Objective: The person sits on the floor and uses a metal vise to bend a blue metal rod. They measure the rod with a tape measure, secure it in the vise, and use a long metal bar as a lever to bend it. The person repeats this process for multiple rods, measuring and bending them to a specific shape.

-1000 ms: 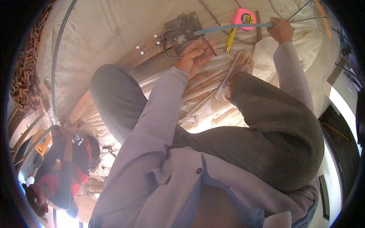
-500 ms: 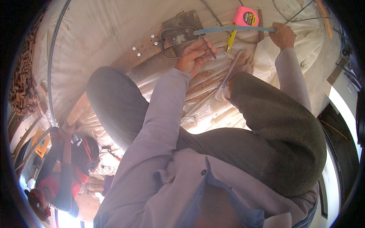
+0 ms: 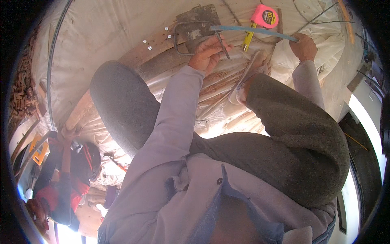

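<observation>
My left hand [image 3: 206, 55] is closed around a thin dark metal rod [image 3: 175, 40] bent into a squarish loop, its short end sticking out beyond the fingers. My right hand [image 3: 304, 46] grips the right end of a long blue bar [image 3: 256, 31]. The bar's left end meets the rod just above my left fingers; how they join is too small to tell. Beneath the loop lies a dark, worn metal plate [image 3: 199, 15] on a wooden plank [image 3: 142, 59]. Several shiny round pegs or nail heads [image 3: 150, 48] stand out of the plank left of the loop.
A pink tape measure [image 3: 266, 16] with its yellow blade pulled out lies beyond the bar. Wrinkled pale sheeting [image 3: 109, 24] covers the ground. A pile of rusty metal pieces [image 3: 24, 93] is at far left. Another person [image 3: 61, 195] is at lower left.
The blue bar's right end has swung slightly toward me with my right hand. My left hand keeps its hold on the bent rod. The whole view has shifted a little.
</observation>
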### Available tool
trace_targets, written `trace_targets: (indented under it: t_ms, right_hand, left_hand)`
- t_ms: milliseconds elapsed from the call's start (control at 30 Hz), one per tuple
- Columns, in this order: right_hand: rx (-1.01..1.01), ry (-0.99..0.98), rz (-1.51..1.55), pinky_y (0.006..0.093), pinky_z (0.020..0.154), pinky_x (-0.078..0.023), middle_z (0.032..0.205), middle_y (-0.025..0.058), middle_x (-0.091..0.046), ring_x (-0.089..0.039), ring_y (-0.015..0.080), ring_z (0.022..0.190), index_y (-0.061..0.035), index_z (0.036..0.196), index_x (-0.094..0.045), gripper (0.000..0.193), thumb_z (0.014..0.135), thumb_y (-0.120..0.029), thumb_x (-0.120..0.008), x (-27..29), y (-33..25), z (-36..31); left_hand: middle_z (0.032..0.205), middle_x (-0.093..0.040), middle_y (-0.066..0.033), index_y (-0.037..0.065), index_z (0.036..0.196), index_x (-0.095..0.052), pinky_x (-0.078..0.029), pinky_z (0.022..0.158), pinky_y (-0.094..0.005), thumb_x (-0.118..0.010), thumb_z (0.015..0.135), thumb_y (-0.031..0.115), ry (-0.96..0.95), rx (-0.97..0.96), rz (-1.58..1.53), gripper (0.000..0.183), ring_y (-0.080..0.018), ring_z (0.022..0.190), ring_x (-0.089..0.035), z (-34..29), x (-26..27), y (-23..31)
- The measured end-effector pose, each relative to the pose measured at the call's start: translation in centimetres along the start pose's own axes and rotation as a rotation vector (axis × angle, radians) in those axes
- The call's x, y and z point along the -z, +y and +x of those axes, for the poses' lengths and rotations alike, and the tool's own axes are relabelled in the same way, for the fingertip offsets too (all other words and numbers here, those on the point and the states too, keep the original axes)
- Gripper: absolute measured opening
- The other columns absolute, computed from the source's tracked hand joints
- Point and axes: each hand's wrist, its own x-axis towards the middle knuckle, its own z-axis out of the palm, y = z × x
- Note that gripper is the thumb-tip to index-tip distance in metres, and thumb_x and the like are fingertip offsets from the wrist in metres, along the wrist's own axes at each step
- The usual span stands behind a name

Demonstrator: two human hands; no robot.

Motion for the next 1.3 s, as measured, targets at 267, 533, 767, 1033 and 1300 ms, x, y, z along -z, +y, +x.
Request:
trace_targets:
  t_ms: [267, 533, 767, 1033, 1300]
  right_hand:
    - [-0.022, -0.020, -0.022, 0.0437, 0.073, -0.052, 0.089, 0.0101, -0.067, -0.064, 0.0324, 0.085, -0.0206, 0.087, -0.069, 0.022, 0.072, -0.035, -0.061, 0.5, -0.6, -1.8]
    - [0.070, 0.101, 0.019, 0.0448, 0.064, -0.051, 0.077, 0.0109, -0.066, -0.064, 0.0339, 0.075, -0.0154, 0.077, -0.065, 0.019, 0.070, -0.033, -0.064, -1.2, 0.1, -0.4]
    - [0.327, 0.308, 0.107, 0.0433, 0.061, -0.050, 0.075, 0.0096, -0.065, -0.063, 0.0327, 0.070, -0.0144, 0.075, -0.063, 0.014, 0.070, -0.026, -0.067, -1.8, 1.3, 3.7]
    - [0.485, 0.415, 0.097, 0.0425, 0.067, -0.048, 0.074, 0.0058, -0.065, -0.062, 0.0294, 0.075, -0.0160, 0.075, -0.063, 0.009, 0.070, -0.022, -0.067, 0.1, 2.0, 7.2]
    - [0.391, 0.367, 0.014, 0.0423, 0.064, -0.049, 0.073, 0.0075, -0.065, -0.063, 0.0302, 0.069, -0.0163, 0.074, -0.063, 0.010, 0.072, -0.026, -0.066, 0.9, 1.4, 5.3]
  left_hand:
    - [0.099, -0.062, -0.0068, 0.002, 0.112, -0.056, -0.042, 0.094, -0.0351, -0.054, 0.083, -0.003, -0.020, -0.080, 0.089, 0.029, -0.0202, 0.100, -0.057, 0.2, 1.5, -0.7]
    - [0.098, -0.061, -0.0052, 0.003, 0.113, -0.055, -0.039, 0.099, -0.0382, -0.052, 0.083, -0.003, -0.051, -0.055, 0.135, 0.031, -0.0204, 0.101, -0.057, -0.2, 1.2, 0.0]
    - [0.096, -0.058, -0.0033, 0.005, 0.110, -0.054, -0.040, 0.102, -0.0455, -0.051, 0.086, 0.000, -0.011, 0.020, 0.040, 0.024, -0.0193, 0.097, -0.057, -0.3, 0.6, 0.3]
    - [0.102, -0.059, -0.0063, 0.002, 0.117, -0.052, -0.047, 0.093, -0.0385, -0.050, 0.088, 0.003, -0.034, 0.098, 0.013, 0.028, -0.0200, 0.099, -0.058, -0.4, -0.3, 1.1]
    - [0.101, -0.060, -0.0046, 0.003, 0.116, -0.051, -0.049, 0.092, -0.0390, -0.051, 0.088, 0.005, -0.021, 0.121, -0.003, 0.027, -0.0222, 0.097, -0.060, -0.7, -0.5, 1.1]
